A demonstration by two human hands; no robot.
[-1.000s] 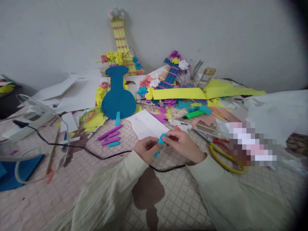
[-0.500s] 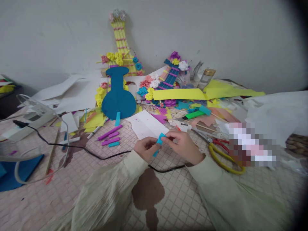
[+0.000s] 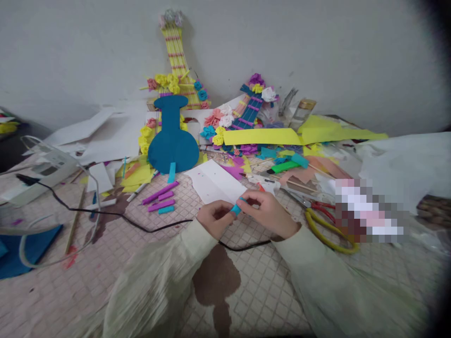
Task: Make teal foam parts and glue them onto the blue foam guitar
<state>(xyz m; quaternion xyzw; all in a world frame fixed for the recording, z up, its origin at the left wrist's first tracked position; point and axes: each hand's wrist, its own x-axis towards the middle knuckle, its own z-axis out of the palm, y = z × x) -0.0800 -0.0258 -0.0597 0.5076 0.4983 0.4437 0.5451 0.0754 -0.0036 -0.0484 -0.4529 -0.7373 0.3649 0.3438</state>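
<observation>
Between my fingertips is a small strip of blue paper (image 3: 237, 208), now a compact piece. My left hand (image 3: 215, 217) pinches its left end, and my right hand (image 3: 269, 212) grips the other end with thumb and fingers. Just beyond the hands lies a folded white sheet (image 3: 218, 180) with tiny scraps on it. To the left rest several purple strips (image 3: 160, 193) and one short blue strip (image 3: 166, 210). Behind them a dark blue guitar-shaped cutout (image 3: 173, 145) leans upright, a light blue strip (image 3: 171, 172) at its lower edge.
Yellow-handled scissors (image 3: 329, 234) and red-handled pliers (image 3: 322, 206) lie to the right, near a glue gun (image 3: 264, 182). A black cord (image 3: 151, 231) crosses the table beneath my wrists. At the back stand flower-covered paper guitars (image 3: 178, 58), and a power strip (image 3: 45, 171) sits left.
The blue strip, whose tail hung below my fingers earlier, now looks shorter and folded or rolled between them. My hands have stayed in nearly the same place.
</observation>
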